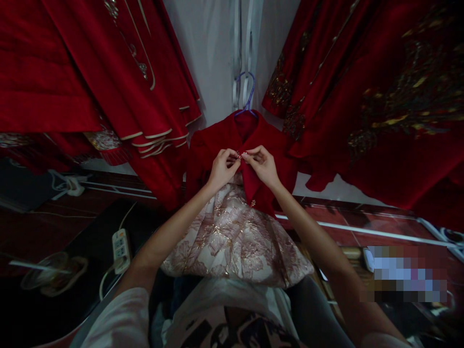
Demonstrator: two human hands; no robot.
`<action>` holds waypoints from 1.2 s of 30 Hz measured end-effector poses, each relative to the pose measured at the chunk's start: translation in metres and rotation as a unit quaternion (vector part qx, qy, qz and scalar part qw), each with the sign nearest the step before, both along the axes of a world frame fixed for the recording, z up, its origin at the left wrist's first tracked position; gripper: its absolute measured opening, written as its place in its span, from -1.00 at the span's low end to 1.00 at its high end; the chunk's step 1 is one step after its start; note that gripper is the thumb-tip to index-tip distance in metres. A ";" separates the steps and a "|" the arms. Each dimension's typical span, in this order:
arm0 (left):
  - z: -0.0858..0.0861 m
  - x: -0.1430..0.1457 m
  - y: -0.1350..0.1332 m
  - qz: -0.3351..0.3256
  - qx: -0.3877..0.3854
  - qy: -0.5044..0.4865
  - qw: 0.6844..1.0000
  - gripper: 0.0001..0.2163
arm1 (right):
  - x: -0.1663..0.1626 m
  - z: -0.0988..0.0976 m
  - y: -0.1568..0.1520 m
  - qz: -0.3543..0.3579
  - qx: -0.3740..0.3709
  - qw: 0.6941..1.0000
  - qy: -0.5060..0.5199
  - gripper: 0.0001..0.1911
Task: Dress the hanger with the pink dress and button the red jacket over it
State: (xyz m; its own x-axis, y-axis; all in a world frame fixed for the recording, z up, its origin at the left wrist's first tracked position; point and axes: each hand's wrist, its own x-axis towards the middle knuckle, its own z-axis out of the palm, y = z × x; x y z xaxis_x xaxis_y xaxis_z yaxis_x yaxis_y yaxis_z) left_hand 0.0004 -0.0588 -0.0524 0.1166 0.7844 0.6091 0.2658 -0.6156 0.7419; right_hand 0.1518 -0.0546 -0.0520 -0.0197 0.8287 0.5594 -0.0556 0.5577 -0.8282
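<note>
A small red jacket (210,145) with a pale gold-patterned skirt (232,241) hangs on a purple hanger (246,94) against the white wall. My left hand (221,169) pinches the jacket's left front edge near the collar. My right hand (263,166) pinches the right front edge, fingertips meeting my left hand's at a small button. A second button (253,203) shows lower on the red front flap.
Large red embroidered garments (119,72) hang at the left and others (380,96) at the right. A white power strip (121,249) with its cable lies on the dark floor at lower left. A blurred patch (406,273) is at lower right.
</note>
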 end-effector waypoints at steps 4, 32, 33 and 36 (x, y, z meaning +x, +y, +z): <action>0.008 0.000 -0.009 0.011 0.047 0.050 0.998 -0.96 | -0.001 0.001 -0.004 -0.041 0.013 0.999 -0.020 -0.71; 0.009 0.001 -0.007 -0.024 0.087 0.136 0.987 -0.87 | 0.012 -0.004 -0.005 0.021 -0.013 0.995 -0.093 -0.54; 0.003 0.003 -0.007 -0.028 0.078 0.119 0.989 -0.84 | 0.015 -0.011 -0.008 0.037 -0.010 0.993 -0.112 -0.44; -0.020 0.008 -0.005 -0.035 0.033 0.061 0.997 -0.81 | 0.030 -0.031 -0.017 0.042 -0.025 0.985 -0.168 -0.26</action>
State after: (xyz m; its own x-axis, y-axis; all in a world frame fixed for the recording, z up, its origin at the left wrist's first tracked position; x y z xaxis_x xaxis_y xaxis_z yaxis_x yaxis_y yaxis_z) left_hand 0.0088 -0.0633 -0.0723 0.2461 0.7303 0.6372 0.3054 -0.6824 0.6641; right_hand 0.1818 -0.0715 -0.0833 -0.2667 0.8422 0.4685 0.1821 0.5214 -0.8337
